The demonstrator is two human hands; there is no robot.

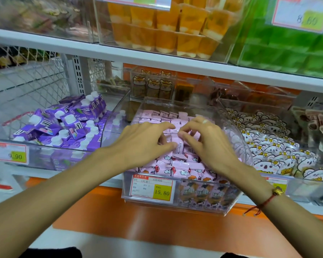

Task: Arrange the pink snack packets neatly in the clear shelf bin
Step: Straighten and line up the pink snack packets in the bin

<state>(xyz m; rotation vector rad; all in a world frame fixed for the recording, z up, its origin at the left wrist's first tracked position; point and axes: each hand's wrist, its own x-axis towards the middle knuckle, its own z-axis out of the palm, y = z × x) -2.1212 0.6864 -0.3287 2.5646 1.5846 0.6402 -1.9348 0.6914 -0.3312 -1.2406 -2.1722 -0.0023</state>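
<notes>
Reaching with both hands into the clear shelf bin (229,202) at the centre of the frame, over the heap of pink snack packets (183,169) filling it. Lying jumbled toward the front wall, those packets, with a tidier row standing on edge along the back (162,114). Curling the left hand (144,140) around 1 pink packet (177,146) near the middle of the heap, thumb pressing its lower edge, fingers (165,125) bent over the top. Hovering the right hand (207,138) just beside, its fingers (189,137) bent and touching the same cluster of packets; cannot tell whether pinching 1 or only resting on them. Wearing a red cord bracelet (265,201) with a small gold bead on the right wrist, lower right of the frame.

Showing a price tag (153,189) reading 15.80 on the front wall of the bin, lower centre. Sitting at the left of the frame, a bin of purple cartons (63,125) with white caps, tagged 9.90 (9,153). Sitting at the right, white koala-print packets (272,151) in a neighbouring bin. Standing on the shelf above, upper centre, orange jelly cups (168,30); blurring at the upper right, green packs (291,53) behind a tag reading 8.60 (302,14).
</notes>
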